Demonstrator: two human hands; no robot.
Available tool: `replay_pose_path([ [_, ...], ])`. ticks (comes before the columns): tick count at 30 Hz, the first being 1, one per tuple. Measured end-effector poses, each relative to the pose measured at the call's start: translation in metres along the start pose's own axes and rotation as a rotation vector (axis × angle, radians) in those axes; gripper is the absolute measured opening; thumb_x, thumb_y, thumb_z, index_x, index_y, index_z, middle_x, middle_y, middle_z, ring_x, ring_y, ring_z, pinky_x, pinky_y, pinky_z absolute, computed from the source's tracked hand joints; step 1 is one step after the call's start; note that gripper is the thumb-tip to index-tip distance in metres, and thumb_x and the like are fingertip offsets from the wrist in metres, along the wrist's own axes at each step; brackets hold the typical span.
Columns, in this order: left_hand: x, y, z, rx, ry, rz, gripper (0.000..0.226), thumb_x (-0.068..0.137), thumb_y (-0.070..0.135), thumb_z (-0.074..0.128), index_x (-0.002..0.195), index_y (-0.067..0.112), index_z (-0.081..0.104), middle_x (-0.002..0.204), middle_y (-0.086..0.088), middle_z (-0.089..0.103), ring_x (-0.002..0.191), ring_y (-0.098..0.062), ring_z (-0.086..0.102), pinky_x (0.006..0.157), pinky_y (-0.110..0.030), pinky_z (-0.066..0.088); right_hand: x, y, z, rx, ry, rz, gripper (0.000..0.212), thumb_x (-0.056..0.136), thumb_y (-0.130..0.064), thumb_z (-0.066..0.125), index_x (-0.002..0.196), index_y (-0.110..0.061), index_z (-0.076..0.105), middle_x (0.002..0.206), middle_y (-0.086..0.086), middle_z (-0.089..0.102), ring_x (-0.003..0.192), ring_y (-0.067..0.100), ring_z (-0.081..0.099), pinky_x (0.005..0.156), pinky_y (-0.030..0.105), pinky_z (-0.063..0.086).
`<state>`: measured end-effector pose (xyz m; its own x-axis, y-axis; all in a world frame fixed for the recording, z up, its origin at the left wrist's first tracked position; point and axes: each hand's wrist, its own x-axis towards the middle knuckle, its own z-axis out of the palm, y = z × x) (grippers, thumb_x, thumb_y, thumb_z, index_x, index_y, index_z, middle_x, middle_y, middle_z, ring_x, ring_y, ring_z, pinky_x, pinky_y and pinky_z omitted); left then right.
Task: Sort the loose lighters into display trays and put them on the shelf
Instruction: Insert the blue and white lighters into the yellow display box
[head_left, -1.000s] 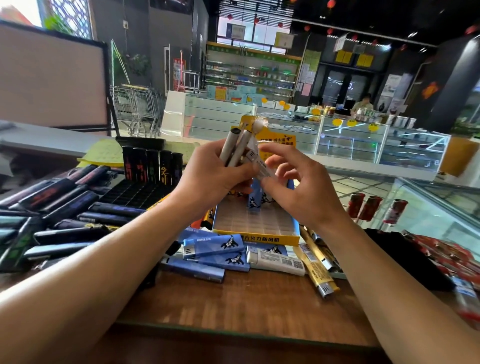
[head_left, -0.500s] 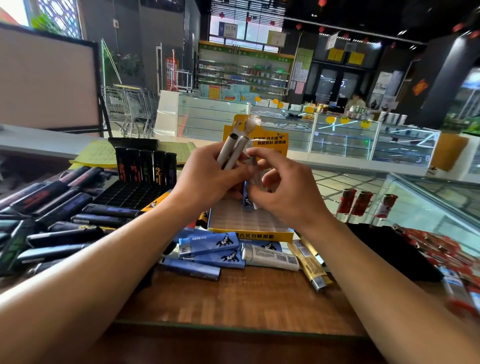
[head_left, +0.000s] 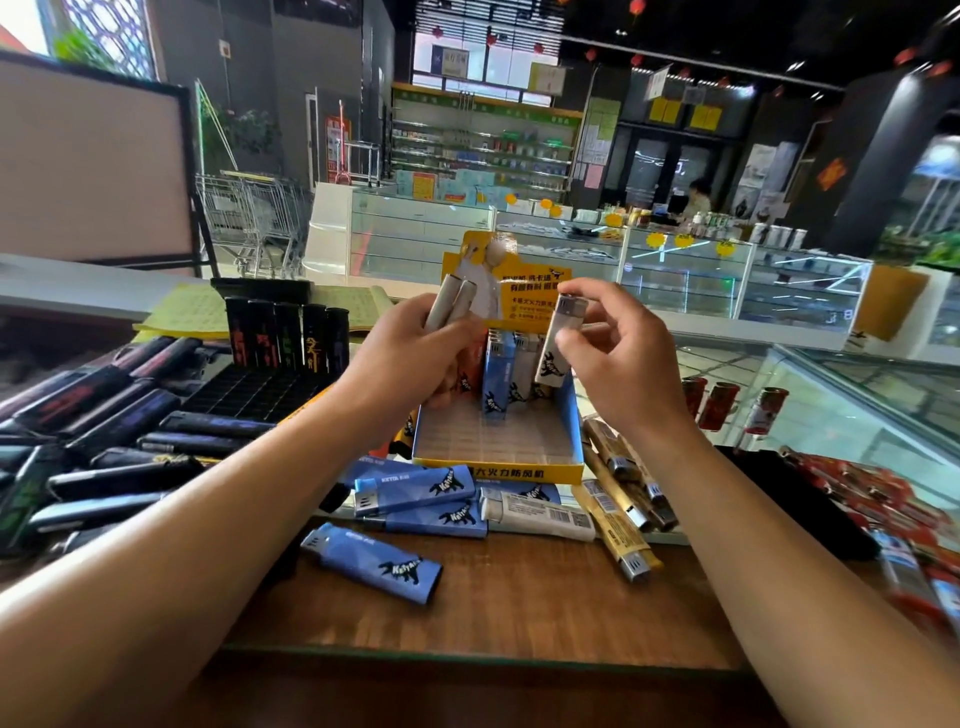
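While the right hand (head_left: 618, 364) pinches one white lighter (head_left: 558, 345) upright between thumb and fingers just above the back row of the yellow-and-blue display tray (head_left: 498, 467), the left hand (head_left: 410, 364) grips two more pale lighters (head_left: 449, 304), their ends pointing up toward 12 o'clock. Neither hand has free fingers; both are curled round what they hold.

A few lighters already stand in the tray's far row, blue and white side by side, with the near slots open. Loose blue lighters (head_left: 415, 491) lie on the wooden counter (head_left: 519, 597) at 6 o'clock of the tray, gold ones (head_left: 618, 499) at 4 o'clock, and a heap of dark lighters (head_left: 119, 431) lies at 9 o'clock beside a black tray (head_left: 249, 389) holding one standing row.

The likeliest trouble, as I judge it, is the white lighter coming down off its slot: it hangs tilted, so its base could catch a divider or knock the standing neighbours over. The left hand's pair is held only at the lower ends and might slip. The light cardboard tray could also shift when pressed, since nothing steadies it.
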<state>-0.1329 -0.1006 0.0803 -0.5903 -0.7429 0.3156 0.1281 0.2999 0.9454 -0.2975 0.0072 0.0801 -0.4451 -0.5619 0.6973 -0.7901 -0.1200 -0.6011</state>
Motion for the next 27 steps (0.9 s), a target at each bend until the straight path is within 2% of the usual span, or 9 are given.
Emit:
replay_pose_path([
  [4, 0.001, -0.001, 0.001, 0.01, 0.045, -0.002, 0.014, 0.097, 0.022, 0.06, 0.101, 0.011, 0.053, 0.072, -0.008, 0.06, 0.05, -0.014, 0.047, 0.042, -0.027, 0.039, -0.002, 0.002, 0.006, -0.073, -0.025, -0.042, 0.034, 0.087, -0.012, 0.067, 0.115, -0.03, 0.063, 0.084, -0.013, 0.06, 0.075, 0.005, 0.062, 0.063, 0.013, 0.051],
  [7, 0.0, -0.001, 0.0, 0.068, 0.051, 0.029, 0.015, 0.097, 0.025, 0.06, 0.102, 0.011, 0.055, 0.075, -0.01, 0.067, 0.052, -0.014, 0.052, 0.046, -0.03, 0.046, -0.001, 0.004, 0.011, -0.149, -0.041, -0.092, 0.031, 0.087, -0.011, 0.069, 0.113, -0.025, 0.062, 0.087, -0.02, 0.059, 0.075, 0.002, 0.064, 0.064, 0.012, 0.051],
  [10, -0.002, 0.0, 0.001, 0.091, 0.033, 0.074, 0.015, 0.097, 0.024, 0.059, 0.094, 0.01, 0.062, 0.078, -0.01, 0.069, 0.057, -0.016, 0.059, 0.055, -0.034, 0.055, 0.002, 0.009, 0.017, -0.254, -0.065, -0.153, 0.026, 0.086, -0.012, 0.07, 0.11, -0.021, 0.063, 0.095, -0.007, 0.065, 0.084, 0.013, 0.063, 0.076, 0.031, 0.054],
  [12, -0.005, 0.001, 0.001, 0.106, 0.041, 0.098, 0.018, 0.097, 0.024, 0.06, 0.085, 0.011, 0.065, 0.073, -0.007, 0.066, 0.059, -0.015, 0.061, 0.056, -0.037, 0.059, 0.004, 0.014, 0.021, -0.342, -0.08, -0.192, 0.026, 0.085, -0.013, 0.071, 0.109, -0.02, 0.064, 0.1, -0.003, 0.063, 0.091, 0.018, 0.058, 0.08, 0.036, 0.051],
  [16, -0.007, 0.002, 0.001, 0.1, 0.068, 0.098, 0.022, 0.097, 0.025, 0.06, 0.082, 0.01, 0.067, 0.074, -0.013, 0.068, 0.06, -0.015, 0.062, 0.06, -0.044, 0.061, 0.005, 0.017, 0.024, -0.446, -0.111, -0.226, 0.028, 0.085, -0.015, 0.072, 0.112, -0.019, 0.065, 0.102, -0.001, 0.063, 0.098, 0.022, 0.054, 0.08, 0.029, 0.04],
  [18, -0.007, 0.003, 0.001, 0.109, 0.084, 0.095, 0.022, 0.097, 0.027, 0.06, 0.084, 0.012, 0.068, 0.082, -0.015, 0.07, 0.06, -0.013, 0.064, 0.055, -0.038, 0.061, 0.005, 0.016, 0.025, -0.5, -0.121, -0.238, 0.028, 0.085, -0.018, 0.072, 0.112, -0.018, 0.064, 0.103, -0.001, 0.066, 0.098, 0.023, 0.054, 0.079, 0.031, 0.039],
  [21, -0.008, 0.003, 0.0, 0.133, 0.089, 0.111, 0.019, 0.097, 0.026, 0.06, 0.086, 0.012, 0.068, 0.083, -0.014, 0.071, 0.06, -0.011, 0.065, 0.05, -0.03, 0.057, 0.004, 0.014, 0.025, -0.563, -0.124, -0.247, 0.025, 0.085, -0.019, 0.073, 0.109, -0.017, 0.067, 0.106, 0.0, 0.067, 0.102, 0.025, 0.052, 0.081, 0.035, 0.042],
  [25, -0.005, 0.002, -0.003, 0.151, 0.071, 0.074, 0.006, 0.09, 0.014, 0.07, 0.089, 0.008, 0.068, 0.08, -0.017, 0.071, 0.076, -0.034, 0.07, 0.063, -0.045, 0.062, 0.007, 0.018, 0.02, -0.557, -0.166, -0.208, 0.032, 0.087, -0.019, 0.07, 0.119, -0.02, 0.069, 0.114, 0.001, 0.065, 0.108, 0.023, 0.049, 0.09, 0.032, 0.037],
  [27, -0.006, 0.002, -0.002, 0.134, 0.051, 0.049, 0.009, 0.085, 0.01, 0.075, 0.088, 0.009, 0.067, 0.08, -0.016, 0.071, 0.074, -0.03, 0.072, 0.063, -0.043, 0.063, 0.007, 0.02, 0.017, -0.545, -0.184, -0.202, 0.035, 0.089, -0.023, 0.069, 0.124, -0.023, 0.067, 0.115, -0.001, 0.065, 0.108, 0.022, 0.048, 0.09, 0.028, 0.033],
])
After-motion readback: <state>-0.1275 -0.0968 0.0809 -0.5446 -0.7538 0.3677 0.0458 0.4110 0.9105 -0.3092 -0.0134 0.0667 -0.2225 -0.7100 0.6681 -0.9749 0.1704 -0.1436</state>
